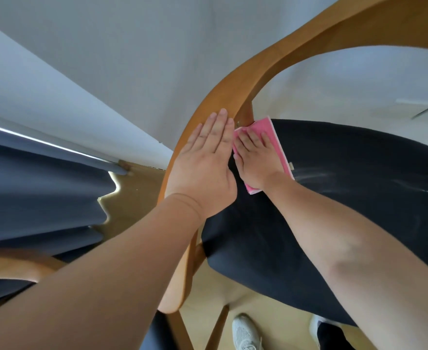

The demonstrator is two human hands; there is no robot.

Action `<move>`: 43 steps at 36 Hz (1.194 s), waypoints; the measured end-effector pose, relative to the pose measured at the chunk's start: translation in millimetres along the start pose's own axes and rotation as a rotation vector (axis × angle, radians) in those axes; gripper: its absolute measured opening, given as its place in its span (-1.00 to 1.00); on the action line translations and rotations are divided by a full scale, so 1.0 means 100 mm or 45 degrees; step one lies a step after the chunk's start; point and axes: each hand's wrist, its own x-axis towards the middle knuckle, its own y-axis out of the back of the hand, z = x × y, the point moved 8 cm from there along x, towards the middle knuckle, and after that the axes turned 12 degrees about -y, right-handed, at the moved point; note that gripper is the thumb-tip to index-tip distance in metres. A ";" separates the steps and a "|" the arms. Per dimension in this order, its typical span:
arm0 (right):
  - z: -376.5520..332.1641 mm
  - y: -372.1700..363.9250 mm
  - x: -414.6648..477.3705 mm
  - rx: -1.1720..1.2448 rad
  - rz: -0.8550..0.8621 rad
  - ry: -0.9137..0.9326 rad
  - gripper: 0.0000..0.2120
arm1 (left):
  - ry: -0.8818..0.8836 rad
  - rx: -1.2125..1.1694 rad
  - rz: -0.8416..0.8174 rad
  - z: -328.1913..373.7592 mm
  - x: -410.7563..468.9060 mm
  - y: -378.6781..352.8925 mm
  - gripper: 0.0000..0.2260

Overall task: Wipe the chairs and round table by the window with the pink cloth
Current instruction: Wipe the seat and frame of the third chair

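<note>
Cloth (274, 137), pink folded rectangle, is lying on black seat (346, 173) under flat right hand (254, 157); straight-fingered left hand (205, 162) at nine o'clock.

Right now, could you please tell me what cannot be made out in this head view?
All head view.
1. Pink cloth: its middle lies under the right hand.
2. Chair seat: near part covered by the right forearm, right side cut by the frame edge.
3. Second chair: mostly behind the left forearm, cut by the left edge.
4. Round table: nowhere recognisable.
</note>
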 end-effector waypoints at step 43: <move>0.29 0.11 0.15 -0.002 -0.026 0.015 -0.42 | -0.009 0.003 -0.028 -0.01 0.00 -0.02 -0.38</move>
